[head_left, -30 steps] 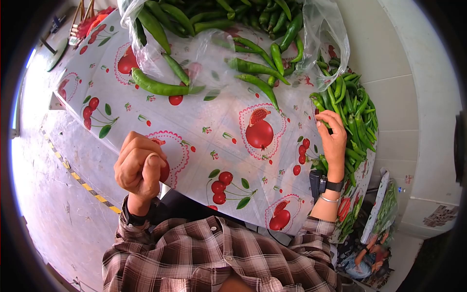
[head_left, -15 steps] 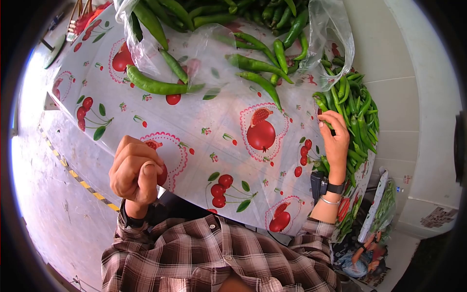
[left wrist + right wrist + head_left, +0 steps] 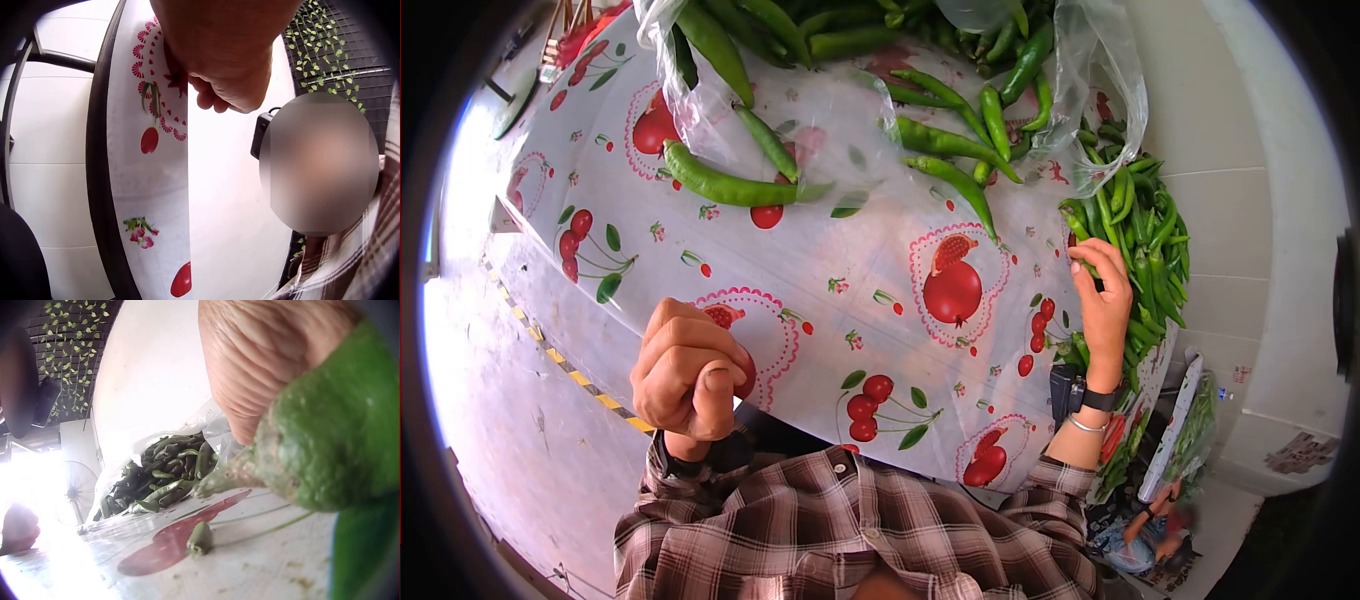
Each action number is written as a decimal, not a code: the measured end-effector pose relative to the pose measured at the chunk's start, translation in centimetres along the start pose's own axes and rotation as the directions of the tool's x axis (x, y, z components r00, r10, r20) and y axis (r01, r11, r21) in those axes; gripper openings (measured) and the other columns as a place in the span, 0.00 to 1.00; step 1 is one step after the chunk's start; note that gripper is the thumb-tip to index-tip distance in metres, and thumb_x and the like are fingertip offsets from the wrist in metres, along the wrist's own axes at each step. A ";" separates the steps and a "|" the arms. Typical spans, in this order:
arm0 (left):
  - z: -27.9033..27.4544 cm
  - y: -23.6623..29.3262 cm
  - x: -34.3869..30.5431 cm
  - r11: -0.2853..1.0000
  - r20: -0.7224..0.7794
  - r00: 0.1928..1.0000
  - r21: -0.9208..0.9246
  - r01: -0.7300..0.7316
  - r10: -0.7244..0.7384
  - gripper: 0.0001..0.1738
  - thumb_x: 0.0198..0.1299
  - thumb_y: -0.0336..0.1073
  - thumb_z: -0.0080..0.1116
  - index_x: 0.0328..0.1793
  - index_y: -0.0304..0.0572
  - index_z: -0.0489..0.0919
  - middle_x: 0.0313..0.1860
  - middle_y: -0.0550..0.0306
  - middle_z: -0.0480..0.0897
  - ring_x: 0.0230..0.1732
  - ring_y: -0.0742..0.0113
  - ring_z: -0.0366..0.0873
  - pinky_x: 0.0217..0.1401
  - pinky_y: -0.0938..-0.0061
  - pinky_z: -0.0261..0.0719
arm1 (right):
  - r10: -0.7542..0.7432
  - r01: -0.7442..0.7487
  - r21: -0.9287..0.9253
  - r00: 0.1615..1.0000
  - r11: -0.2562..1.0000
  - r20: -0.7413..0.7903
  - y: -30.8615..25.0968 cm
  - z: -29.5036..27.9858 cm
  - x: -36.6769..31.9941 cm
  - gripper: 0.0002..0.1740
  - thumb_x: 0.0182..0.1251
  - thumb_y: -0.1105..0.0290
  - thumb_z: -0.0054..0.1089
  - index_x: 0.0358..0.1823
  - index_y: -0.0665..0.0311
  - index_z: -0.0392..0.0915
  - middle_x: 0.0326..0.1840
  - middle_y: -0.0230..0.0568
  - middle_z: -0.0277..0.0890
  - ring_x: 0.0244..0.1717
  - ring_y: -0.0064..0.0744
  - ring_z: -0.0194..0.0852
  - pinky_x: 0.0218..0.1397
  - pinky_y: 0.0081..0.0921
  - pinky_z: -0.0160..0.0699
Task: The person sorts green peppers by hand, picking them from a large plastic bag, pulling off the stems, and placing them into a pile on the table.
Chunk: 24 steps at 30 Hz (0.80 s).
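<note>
Green pepper pile [image 3: 1150,245]: one, spread at the right of the head view; its pods are overlapped and cannot be counted.
Clear plastic bag [image 3: 1115,120]: one, opened at the top centre, packed with uncounted pods; at the left of its mouth, one curved pepper [image 3: 720,183] is partly covered by film and one straighter pepper [image 3: 767,143] is slanted just above it.
Right hand [image 3: 1108,300]: one, placed right of centre beside the pile, fingers bent; whether a pod is pinched cannot be told.
Blurred pepper [image 3: 337,425]: one, seen close up at the right of the right wrist view, its stem pointed left, in front of the palm.
Left hand [image 3: 690,370]: one, raised by the table edge at the lower left, well apart from the other; its fingers are folded in, the thumb bent against them.
Tablecloth [image 3: 830,340]: one, printed with fruit; three cherries are grouped in the cluster at the lower middle.
Wristwear: one black strap [image 3: 1097,398] and one silver bangle [image 3: 1087,426] are worn on the right arm.
Fan [image 3: 79,487]: one, seen at the left of the right wrist view.
</note>
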State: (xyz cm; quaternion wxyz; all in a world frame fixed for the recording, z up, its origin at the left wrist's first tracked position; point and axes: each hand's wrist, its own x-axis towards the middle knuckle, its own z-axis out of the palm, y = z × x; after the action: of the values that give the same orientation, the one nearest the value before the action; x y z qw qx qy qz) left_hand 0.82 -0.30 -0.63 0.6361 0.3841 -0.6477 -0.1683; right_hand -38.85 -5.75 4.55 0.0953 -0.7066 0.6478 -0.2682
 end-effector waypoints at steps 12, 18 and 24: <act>0.6 0.2 -0.3 0.999 -0.047 0.999 0.042 0.019 -0.017 0.09 0.55 0.26 0.51 0.21 0.38 0.73 0.22 0.53 0.78 0.24 0.64 0.71 0.28 0.72 0.69 | -0.058 0.059 0.048 0.998 0.997 -0.016 0.3 -0.1 -0.2 0.07 0.59 0.80 0.58 0.40 0.69 0.80 0.44 0.40 0.77 0.46 0.35 0.76 0.52 0.27 0.72; 0.8 0.5 -0.2 0.997 -0.055 0.997 0.054 0.051 -0.048 0.09 0.52 0.24 0.51 0.19 0.37 0.72 0.22 0.53 0.78 0.24 0.63 0.72 0.29 0.72 0.70 | -0.057 0.058 0.055 0.998 0.997 -0.022 0.3 -0.1 -0.2 0.08 0.59 0.80 0.59 0.40 0.69 0.80 0.44 0.41 0.77 0.47 0.37 0.76 0.53 0.28 0.72; 0.8 0.6 -0.1 0.995 -0.050 0.996 0.066 0.073 -0.070 0.08 0.50 0.23 0.50 0.20 0.35 0.72 0.22 0.53 0.78 0.25 0.64 0.72 0.30 0.73 0.69 | -0.061 0.062 0.047 0.998 0.997 -0.024 0.5 -0.1 -0.3 0.08 0.58 0.80 0.59 0.40 0.69 0.80 0.45 0.40 0.77 0.48 0.37 0.76 0.54 0.29 0.72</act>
State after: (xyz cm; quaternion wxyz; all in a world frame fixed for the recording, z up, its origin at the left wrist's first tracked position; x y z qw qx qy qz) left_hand -0.09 -0.03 -0.42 0.6315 0.4322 -0.6237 -0.1597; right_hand -39.31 -5.51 4.29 0.0966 -0.7206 0.6202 -0.2945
